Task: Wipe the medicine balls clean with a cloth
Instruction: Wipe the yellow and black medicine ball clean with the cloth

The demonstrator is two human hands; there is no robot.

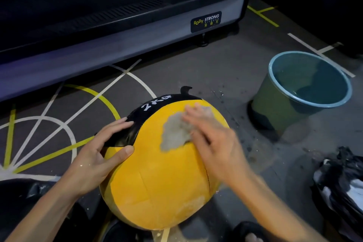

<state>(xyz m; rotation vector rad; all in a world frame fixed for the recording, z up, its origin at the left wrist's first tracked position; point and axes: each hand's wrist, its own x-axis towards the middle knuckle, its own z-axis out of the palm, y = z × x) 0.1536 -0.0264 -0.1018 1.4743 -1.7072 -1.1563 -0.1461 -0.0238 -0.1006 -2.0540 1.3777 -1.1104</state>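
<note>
Under the right hand (208, 139) fingers, cloth (174, 133) presses medicine ball (163, 182).

Yellow-and-black medicine ball (161, 179), grey cloth (173, 133), green, blue-rimmed bucket (279, 112).

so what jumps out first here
A big yellow ball marked 2KG fills the centre foreground. The right hand presses a grey cloth onto its top while the left hand holds its side. A water bucket stands on the floor to the right.
</note>
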